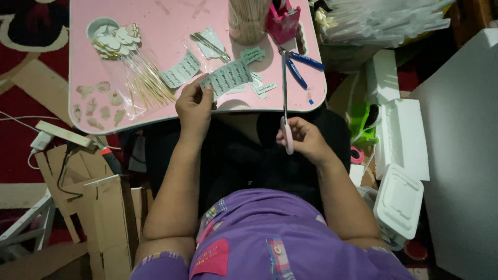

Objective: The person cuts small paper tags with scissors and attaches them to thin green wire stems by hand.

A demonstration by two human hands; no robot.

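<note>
My left hand [194,106] pinches the near end of a pale green printed paper strip [228,77] at the front edge of the pink table [155,31]. My right hand [306,139] grips the pink handles of a pair of scissors [285,98]; the thin blades point away from me, up over the table edge, just to the right of the strip. More cut paper labels [180,71] lie on the table beside my left hand.
On the table are toothpick toppers with white flowers [124,44], blue-handled scissors [301,65], a pink tape dispenser [282,21] and a clear jar of sticks [248,21]. White foam boxes [399,199] stand at right, cardboard pieces [98,207] at left.
</note>
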